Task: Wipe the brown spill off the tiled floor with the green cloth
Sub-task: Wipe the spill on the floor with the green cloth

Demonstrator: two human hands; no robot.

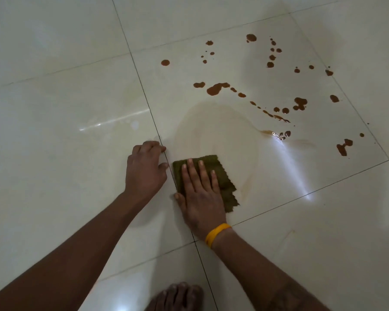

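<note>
A folded green cloth [222, 176] lies flat on the glossy white tiled floor [76, 97]. My right hand [200, 194] presses down on the cloth with straight, spread fingers; a yellow band circles that wrist. My left hand [145, 167] rests on the floor just left of the cloth, across a grout line, fingers loosely bent and holding nothing. Brown spill [217, 88] drops and blotches are scattered over the tile beyond and to the right of the cloth. A pale brownish smear [216, 131] curves across the tile just past the cloth.
A bare foot [177, 297] stands at the bottom edge, close behind my arms. Dark grout lines cross the floor. Light glares off the wet tile right of the cloth.
</note>
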